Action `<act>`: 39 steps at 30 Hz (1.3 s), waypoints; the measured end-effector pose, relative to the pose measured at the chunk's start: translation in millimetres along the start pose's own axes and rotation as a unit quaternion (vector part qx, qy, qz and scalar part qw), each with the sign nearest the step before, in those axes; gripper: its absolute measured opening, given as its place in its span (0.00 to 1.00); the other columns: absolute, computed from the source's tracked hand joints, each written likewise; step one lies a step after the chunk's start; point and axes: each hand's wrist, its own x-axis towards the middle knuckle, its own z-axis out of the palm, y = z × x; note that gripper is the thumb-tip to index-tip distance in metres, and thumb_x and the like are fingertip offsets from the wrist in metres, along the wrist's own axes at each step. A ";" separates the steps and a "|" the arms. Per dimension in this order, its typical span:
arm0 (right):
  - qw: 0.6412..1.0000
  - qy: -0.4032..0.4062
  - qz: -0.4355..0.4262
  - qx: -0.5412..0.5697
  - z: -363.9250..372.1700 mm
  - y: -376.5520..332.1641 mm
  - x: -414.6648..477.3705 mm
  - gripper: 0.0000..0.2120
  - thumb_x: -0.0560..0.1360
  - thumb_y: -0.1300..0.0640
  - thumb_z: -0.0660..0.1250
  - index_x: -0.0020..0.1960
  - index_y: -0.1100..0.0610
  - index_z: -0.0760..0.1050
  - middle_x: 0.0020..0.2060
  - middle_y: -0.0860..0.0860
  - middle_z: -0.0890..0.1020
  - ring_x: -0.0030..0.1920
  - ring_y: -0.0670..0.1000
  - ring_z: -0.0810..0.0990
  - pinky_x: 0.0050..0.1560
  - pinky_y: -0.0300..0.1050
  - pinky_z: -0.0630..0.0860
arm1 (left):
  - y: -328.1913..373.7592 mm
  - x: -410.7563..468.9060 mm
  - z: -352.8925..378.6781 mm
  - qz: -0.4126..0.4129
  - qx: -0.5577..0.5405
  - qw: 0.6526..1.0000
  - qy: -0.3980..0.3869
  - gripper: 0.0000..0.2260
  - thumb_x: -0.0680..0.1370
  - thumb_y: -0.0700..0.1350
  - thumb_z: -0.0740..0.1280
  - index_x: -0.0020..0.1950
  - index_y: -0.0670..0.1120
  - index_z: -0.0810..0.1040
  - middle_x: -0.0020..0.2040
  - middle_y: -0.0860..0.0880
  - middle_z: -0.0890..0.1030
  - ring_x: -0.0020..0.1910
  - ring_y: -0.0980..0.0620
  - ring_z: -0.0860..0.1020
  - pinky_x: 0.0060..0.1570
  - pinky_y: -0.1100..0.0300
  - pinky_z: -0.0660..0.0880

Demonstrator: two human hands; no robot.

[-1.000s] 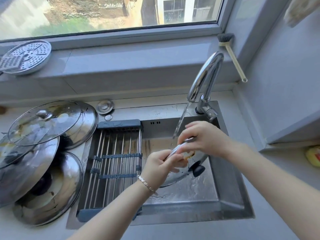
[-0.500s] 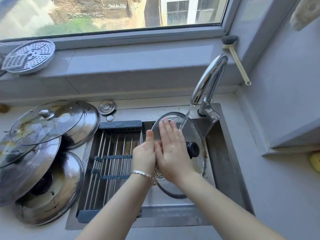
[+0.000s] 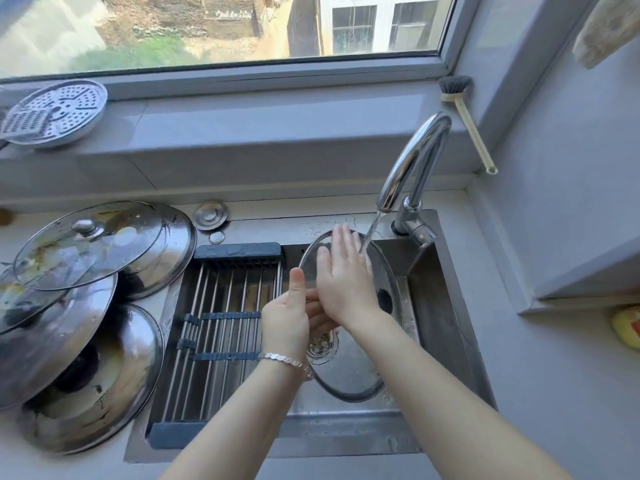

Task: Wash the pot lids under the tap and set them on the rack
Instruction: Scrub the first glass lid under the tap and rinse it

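The left hand point(image 3: 287, 317), a bracelet point(image 3: 285, 361) on its wrist, grips the left rim of a glass lid point(image 3: 349, 372), thumb pointing up on the near face. The right hand point(image 3: 343, 282) lies flat on that same face, fingers straight and together, pressing the glass near the top edge. The two hands are touching, side by side.

The lid stands tilted on edge inside the sink point(image 3: 440, 306), and its dark knob point(image 3: 384, 301) shows through the glass on the far side. Water point(image 3: 370, 233) runs from the tap point(image 3: 412, 168) and lands just at the right hand's fingertips, on the lid's upper rim.

Over the left half of the sink lies the rack point(image 3: 221, 323), its rods bare. On the bench point(image 3: 554, 375), at the left edge, dirty lids are stacked: another glass one point(image 3: 90, 244) on top, steel lids point(image 3: 86, 382) under and beside it. Two small metal discs point(image 3: 210, 214) sit behind the rack.

Up on the windowsill point(image 3: 277, 133), a perforated steamer plate point(image 3: 55, 112) rests at the left end and a dish brush point(image 3: 464, 123) leans at the right corner.
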 end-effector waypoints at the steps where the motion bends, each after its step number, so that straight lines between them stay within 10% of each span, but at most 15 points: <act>1: 1.000 -0.004 0.017 0.008 -1.1 -3.6 1.5 0.26 0.82 0.49 0.42 0.77 0.56 0.41 0.77 0.49 0.42 0.76 0.47 0.38 0.73 0.45 0.36 | -0.6 0.4 0.9 0.003 -0.003 1.000 0.004 0.23 0.77 0.56 0.59 0.32 0.39 0.75 0.23 0.46 0.78 0.22 0.51 0.78 0.23 0.62 0.76; 6: 0.986 -0.056 -0.119 -0.104 1.1 -13.0 -20.3 0.29 0.79 0.46 0.38 0.77 0.55 0.40 0.76 0.50 0.40 0.75 0.48 0.36 0.73 0.44 0.34 | 1.5 8.4 -6.4 0.010 -0.004 0.999 0.039 0.22 0.75 0.58 0.61 0.31 0.41 0.76 0.27 0.45 0.79 0.33 0.47 0.77 0.37 0.55 0.76; 10: 0.990 -0.107 -0.003 -0.091 -8.5 -6.9 8.6 0.33 0.79 0.38 0.43 0.76 0.54 0.37 0.76 0.53 0.38 0.76 0.53 0.38 0.74 0.52 0.39 | 8.3 5.5 -2.6 -0.005 -0.031 1.000 0.002 0.22 0.78 0.55 0.59 0.35 0.38 0.76 0.22 0.47 0.80 0.22 0.52 0.80 0.21 0.61 0.77; 15: 0.981 -0.154 0.101 0.057 -28.5 36.3 43.9 0.31 0.80 0.41 0.45 0.77 0.57 0.44 0.77 0.51 0.46 0.76 0.52 0.46 0.73 0.51 0.47 | 12.6 6.7 -15.0 -0.008 -0.069 0.997 -0.017 0.23 0.78 0.56 0.57 0.41 0.36 0.75 0.28 0.44 0.83 0.26 0.49 0.82 0.26 0.60 0.79; 20: 0.991 -0.002 -0.031 0.131 -21.4 67.7 14.5 0.20 0.82 0.56 0.50 0.74 0.55 0.61 0.74 0.48 0.61 0.75 0.45 0.55 0.75 0.42 0.49 | 13.9 16.6 -24.6 -0.051 -0.158 0.986 -0.002 0.23 0.78 0.58 0.56 0.42 0.38 0.73 0.30 0.43 0.83 0.28 0.49 0.83 0.23 0.62 0.78; 26: 0.996 -0.015 -0.073 -0.049 17.9 49.8 -49.3 0.32 0.75 0.41 0.34 0.76 0.53 0.41 0.73 0.41 0.40 0.72 0.39 0.35 0.73 0.40 0.34 | 4.1 25.9 -16.7 -0.067 -0.220 0.971 0.070 0.23 0.78 0.58 0.56 0.44 0.38 0.72 0.36 0.41 0.82 0.27 0.50 0.83 0.25 0.62 0.78; 33: 0.999 -0.002 0.040 -0.029 -8.4 56.9 -7.1 0.28 0.81 0.47 0.44 0.77 0.58 0.42 0.77 0.51 0.44 0.76 0.46 0.41 0.75 0.45 0.40 | 0.9 23.6 -17.7 -0.046 -0.240 0.967 0.078 0.21 0.78 0.58 0.57 0.43 0.39 0.72 0.28 0.46 0.83 0.27 0.52 0.83 0.25 0.63 0.78; 39: 0.993 -0.049 -0.075 -0.073 5.5 51.8 -32.3 0.34 0.75 0.38 0.37 0.76 0.53 0.36 0.72 0.42 0.35 0.72 0.40 0.33 0.73 0.40 0.34 | 1.9 31.6 -19.8 -0.042 -0.238 0.967 0.080 0.21 0.78 0.58 0.57 0.44 0.39 0.72 0.28 0.46 0.83 0.28 0.51 0.83 0.26 0.63 0.78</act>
